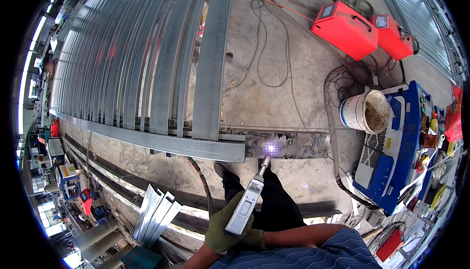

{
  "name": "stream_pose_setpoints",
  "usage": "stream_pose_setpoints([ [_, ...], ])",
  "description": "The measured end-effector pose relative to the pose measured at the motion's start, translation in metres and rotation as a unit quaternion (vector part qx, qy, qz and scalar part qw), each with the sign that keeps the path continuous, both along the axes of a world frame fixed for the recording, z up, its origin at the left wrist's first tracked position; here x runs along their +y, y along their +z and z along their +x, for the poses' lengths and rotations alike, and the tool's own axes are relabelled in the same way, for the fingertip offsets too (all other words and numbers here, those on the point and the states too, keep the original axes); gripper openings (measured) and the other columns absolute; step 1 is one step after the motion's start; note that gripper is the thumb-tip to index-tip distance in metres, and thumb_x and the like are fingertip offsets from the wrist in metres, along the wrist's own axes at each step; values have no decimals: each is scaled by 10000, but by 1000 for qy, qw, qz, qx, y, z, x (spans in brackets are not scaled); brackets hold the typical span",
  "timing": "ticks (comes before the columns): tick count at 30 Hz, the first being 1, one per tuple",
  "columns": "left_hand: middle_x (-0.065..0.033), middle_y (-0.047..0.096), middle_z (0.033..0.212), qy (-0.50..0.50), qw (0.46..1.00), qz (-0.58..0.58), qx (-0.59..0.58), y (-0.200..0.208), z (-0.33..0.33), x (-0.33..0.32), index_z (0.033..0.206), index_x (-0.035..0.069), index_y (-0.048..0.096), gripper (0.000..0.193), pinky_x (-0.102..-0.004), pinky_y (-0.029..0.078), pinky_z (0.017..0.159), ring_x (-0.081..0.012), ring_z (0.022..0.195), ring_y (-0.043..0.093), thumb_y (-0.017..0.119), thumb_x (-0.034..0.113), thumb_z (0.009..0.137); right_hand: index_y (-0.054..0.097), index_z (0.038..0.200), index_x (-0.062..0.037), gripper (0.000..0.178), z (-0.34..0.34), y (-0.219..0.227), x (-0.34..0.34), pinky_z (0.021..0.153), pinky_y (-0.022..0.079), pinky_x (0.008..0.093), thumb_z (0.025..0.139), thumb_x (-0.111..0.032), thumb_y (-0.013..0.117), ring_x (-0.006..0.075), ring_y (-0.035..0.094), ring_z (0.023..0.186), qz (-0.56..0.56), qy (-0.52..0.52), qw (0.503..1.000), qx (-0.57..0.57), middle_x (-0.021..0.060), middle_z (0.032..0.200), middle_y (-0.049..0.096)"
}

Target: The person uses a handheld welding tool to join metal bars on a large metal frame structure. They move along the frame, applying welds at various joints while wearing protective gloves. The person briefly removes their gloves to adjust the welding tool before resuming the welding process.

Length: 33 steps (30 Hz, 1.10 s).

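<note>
Left hand [220, 231] grips a silver torch [245, 205], long axis slanting forward-right, nozzle [265, 164] foremost; right hand [254, 239], hold unclear.

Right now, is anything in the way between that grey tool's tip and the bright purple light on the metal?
Nothing visible stands between the tip of the grey tool and the purple light on the metal strip; one view can't show the gap's depth.

It's a workshop: metal bars [209, 80], handheld tool [246, 204], machines [345, 31].
</note>
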<state>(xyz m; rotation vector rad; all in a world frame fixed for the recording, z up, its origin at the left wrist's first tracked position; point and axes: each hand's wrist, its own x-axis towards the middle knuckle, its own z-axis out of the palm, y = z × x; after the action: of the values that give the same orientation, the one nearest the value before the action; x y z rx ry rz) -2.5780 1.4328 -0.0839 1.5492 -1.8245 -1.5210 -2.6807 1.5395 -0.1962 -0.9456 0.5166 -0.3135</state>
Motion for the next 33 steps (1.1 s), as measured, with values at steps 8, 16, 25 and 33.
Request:
stream_pose_setpoints([
  [8, -172, 815, 1179, 13, 1000, -2, -19, 5, -5, 1, 1559, 15, 588, 697, -375, 655, 893, -262, 1048, 827, 866, 175, 940, 603, 1539, -61, 476, -3, 5, 1, 1267, 437, 449, 1122, -289, 615, 330, 573, 1464, 38, -54, 997, -33, 221, 1568, 614],
  [16, -185, 802, 1259, 0, 999, 18, -34, 5, 0, 4, 1575, -3, 565, 729, -392, 659, 901, -305, 1066, 825, 866, 189, 939, 673, 1443, -49, 404, -7, 16, -4, 1253, 458, 465, 1092, -228, 585, 371, 596, 1442, -116, -66, 991, -14, 223, 1508, 647],
  [25, -183, 817, 1197, -5, 999, 13, -33, 8, 2, 5, 1581, 8, 563, 733, -393, 660, 885, -303, 1031, 831, 864, 194, 939, 611, 1524, -45, 466, -2, 10, -2, 1296, 408, 454, 1112, -260, 593, 350, 545, 1498, -106, -5, 994, 7, 228, 1595, 583],
  [33, -173, 827, 1144, 3, 999, 13, -30, 8, 3, 7, 1566, 27, 585, 714, -394, 659, 875, -294, 1014, 834, 871, 205, 937, 547, 1571, -44, 571, 6, 0, 7, 1298, 387, 446, 1082, -311, 673, 332, 509, 1527, -45, 27, 999, 12, 206, 1592, 573],
])
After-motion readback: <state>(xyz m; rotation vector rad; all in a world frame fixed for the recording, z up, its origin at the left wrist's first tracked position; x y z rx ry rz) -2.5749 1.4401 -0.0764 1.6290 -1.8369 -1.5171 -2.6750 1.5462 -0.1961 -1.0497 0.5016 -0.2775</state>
